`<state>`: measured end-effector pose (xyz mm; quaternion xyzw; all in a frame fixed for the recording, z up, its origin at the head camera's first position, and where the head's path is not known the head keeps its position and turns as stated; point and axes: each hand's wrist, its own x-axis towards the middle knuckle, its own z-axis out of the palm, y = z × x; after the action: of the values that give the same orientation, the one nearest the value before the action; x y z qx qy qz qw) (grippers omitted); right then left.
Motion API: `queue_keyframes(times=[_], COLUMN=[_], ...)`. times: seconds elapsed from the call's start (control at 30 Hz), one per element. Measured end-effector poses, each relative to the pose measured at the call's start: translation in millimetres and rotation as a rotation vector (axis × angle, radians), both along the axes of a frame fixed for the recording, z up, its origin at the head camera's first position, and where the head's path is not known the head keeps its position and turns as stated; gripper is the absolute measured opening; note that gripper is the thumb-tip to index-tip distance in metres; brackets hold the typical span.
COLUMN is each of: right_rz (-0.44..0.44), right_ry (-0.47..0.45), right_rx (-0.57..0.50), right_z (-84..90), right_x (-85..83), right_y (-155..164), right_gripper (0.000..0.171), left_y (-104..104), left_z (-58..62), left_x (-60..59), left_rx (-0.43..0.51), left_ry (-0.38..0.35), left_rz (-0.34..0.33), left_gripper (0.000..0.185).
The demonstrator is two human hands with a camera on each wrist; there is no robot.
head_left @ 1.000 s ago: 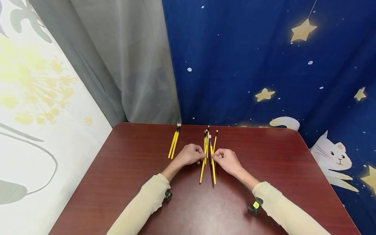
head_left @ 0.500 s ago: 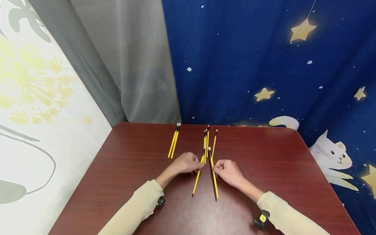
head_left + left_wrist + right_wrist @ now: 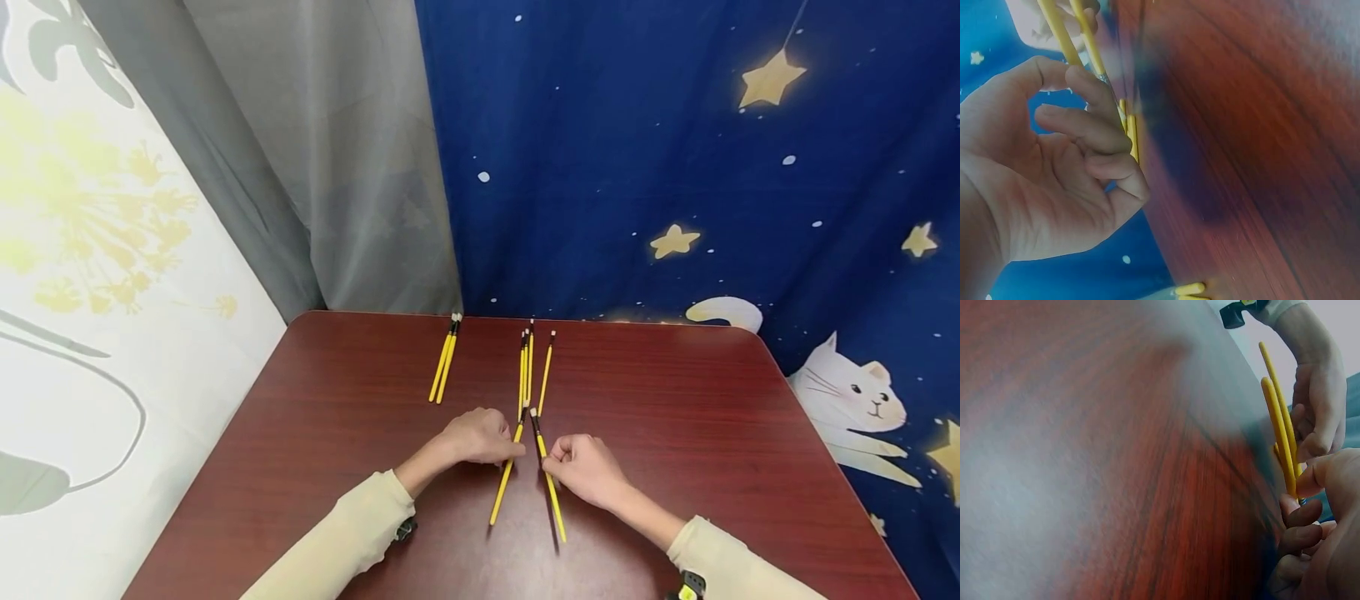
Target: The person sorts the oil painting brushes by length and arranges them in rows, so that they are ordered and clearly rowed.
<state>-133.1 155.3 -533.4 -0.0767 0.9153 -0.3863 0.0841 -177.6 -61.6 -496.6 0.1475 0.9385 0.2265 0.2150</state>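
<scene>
Both hands low over the near middle of the desk (image 3: pixel 675 400). Left hand (image 3: pixel 472 437) pinches one yellow brush (image 3: pixel 505 482) near its bristle end; fingers (image 3: pixel 1094 94) curled round the shaft, handle trailing toward the near edge. Right hand (image 3: pixel 585 468) grips a second yellow brush (image 3: pixel 551 492) the same way, thumb and forefinger clamped just behind the ferrule. The two tips nearly meet and the handles splay apart, probably because each hand holds only near the tip.

Count: two brushes in hand; a loose cluster (image 3: pixel 528 367) just beyond the hands toward the far edge (three or four, overlap makes it hard to tell); a separate pair (image 3: pixel 444 360) toward the far-left corner, lying parallel and touching.
</scene>
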Motion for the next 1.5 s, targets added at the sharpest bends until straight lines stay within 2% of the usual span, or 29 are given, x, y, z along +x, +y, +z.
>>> queue_keyframes(times=[0.13,0.27,0.4,0.5,0.7,0.93,1.23,1.5], right_rz=[-0.009,-0.03,-0.03,-0.021,-0.009,-0.002,0.023,0.071], right_ry=[-0.006,0.007,0.03,0.049,0.086,0.101,0.136,0.156], right_rx=[0.025,0.12,0.228,0.271,0.314,0.315,0.29,0.264], right_z=[1.5,2.5,2.8,2.1,-0.1,-3.0,-3.1,-3.1], right_x=[7.2,12.4,16.5,19.8,22.2,24.0,28.0,29.4], right_y=[-2,-4,-8,-12,-18,-22,-21,-20], right_gripper=[0.021,0.023,0.025,0.025,0.027,0.029,0.031,0.032], left_y=[6,11,13,13,12,14,16,14], left_z=[1.0,2.1,2.1,1.9,4.2,4.2,4.6,4.1], left_x=[11.3,19.4,22.7,24.0,23.6,23.3,22.2,22.0], left_rx=[-0.089,-0.181,-0.235,-0.249,-0.255,-0.246,-0.174,-0.134], left_ry=[0.028,0.063,0.058,0.053,0.054,0.043,-0.005,-0.036], left_rz=[-0.038,-0.067,-0.104,-0.119,-0.123,-0.141,-0.199,-0.206], left_gripper=[0.048,0.046,0.045,0.044,0.041,0.039,0.035,0.032])
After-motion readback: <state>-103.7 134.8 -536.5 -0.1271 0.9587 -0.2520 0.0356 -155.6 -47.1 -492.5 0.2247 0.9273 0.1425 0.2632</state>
